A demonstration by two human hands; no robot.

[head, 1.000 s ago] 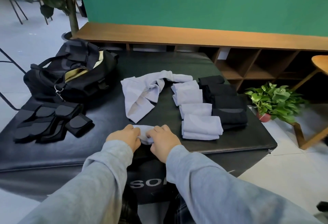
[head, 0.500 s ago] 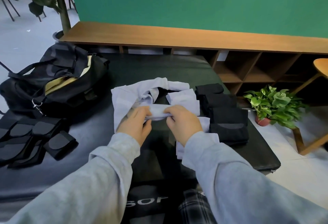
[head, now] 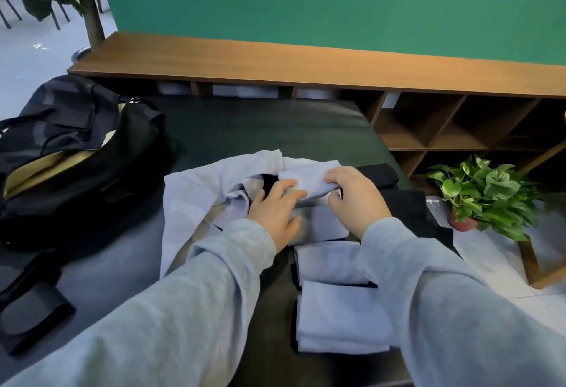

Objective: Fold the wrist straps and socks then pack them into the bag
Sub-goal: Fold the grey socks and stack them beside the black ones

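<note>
Two hands are seen over the black worktop [head: 275, 129], both in grey sleeves. A folded pale sock [head: 309, 183] is held between them: the right hand [head: 356, 199] has its fingers curled over the sock's right end with the thumb under it, and the left hand [head: 277, 209] has its fingers laid straight along the sock's left end — whether that thumb is closed under the cloth cannot be told.

Directly below the held sock, towards the wrists, a column of folded pale socks [head: 340, 316] is laid out, partly covered by the right sleeve. To the right of the right hand, a column of folded black socks [head: 404, 206] is seen, also partly hidden by the arm. To the left of the left hand, a loose heap of unfolded pale socks [head: 190, 199] is spread, its far edge reaching round behind the hands.

Well to the left of the hands, the black bag [head: 76, 160] is lying open, its tan lining showing. Nearer than the bag, at the left edge, black wrist straps [head: 30, 319] are lying flat — only partly in view.

Beyond the hands, a wooden shelf [head: 306, 65] is set against a green wall [head: 337, 0]. To the right of the right hand, off the worktop, a potted plant [head: 487, 196] is standing.
</note>
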